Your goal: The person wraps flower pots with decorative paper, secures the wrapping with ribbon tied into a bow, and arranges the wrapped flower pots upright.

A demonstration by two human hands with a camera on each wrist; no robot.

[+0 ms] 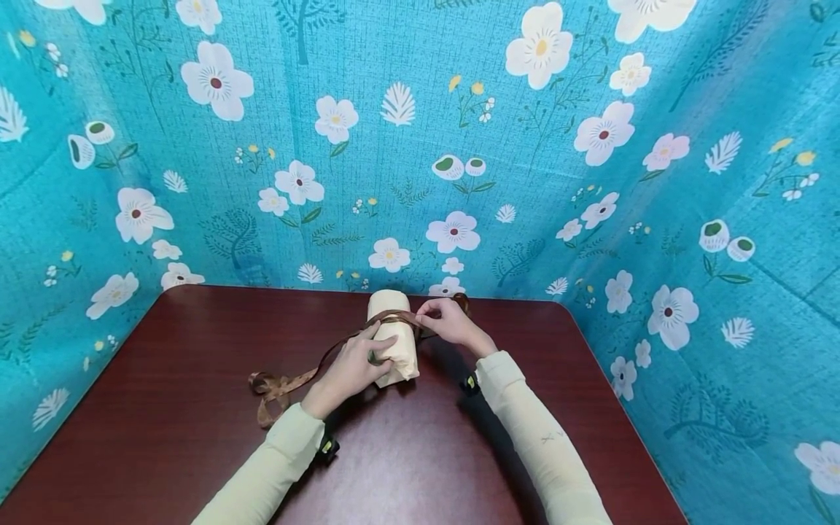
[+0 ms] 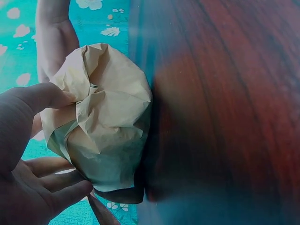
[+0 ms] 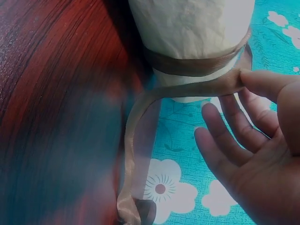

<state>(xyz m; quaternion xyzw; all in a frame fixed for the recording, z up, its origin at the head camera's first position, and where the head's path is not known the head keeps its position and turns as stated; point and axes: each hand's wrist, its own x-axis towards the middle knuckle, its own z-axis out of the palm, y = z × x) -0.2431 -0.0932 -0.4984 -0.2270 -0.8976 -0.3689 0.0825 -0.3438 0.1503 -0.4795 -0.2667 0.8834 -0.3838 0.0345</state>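
A cylinder-shaped package (image 1: 389,300) wrapped in cream paper lies at the table's far side, one end toward me. My left hand (image 1: 351,364) holds its near part from the left. In the left wrist view the thumb presses the crumpled, folded end of the paper (image 2: 110,122), and the fingers lie along the side. Brown ribbon (image 3: 192,67) goes round the package. My right hand (image 1: 453,322), right of the package, pinches a length of this ribbon between thumb and index finger; its other fingers are spread in the right wrist view. The package's underside is hidden.
Loose ribbon loops (image 1: 278,390) lie on the dark red table (image 1: 197,350) left of my left hand. More ribbon (image 1: 461,300) bunches by the far edge behind my right hand. A blue flowered cloth (image 1: 394,182) hangs behind and beside the table.
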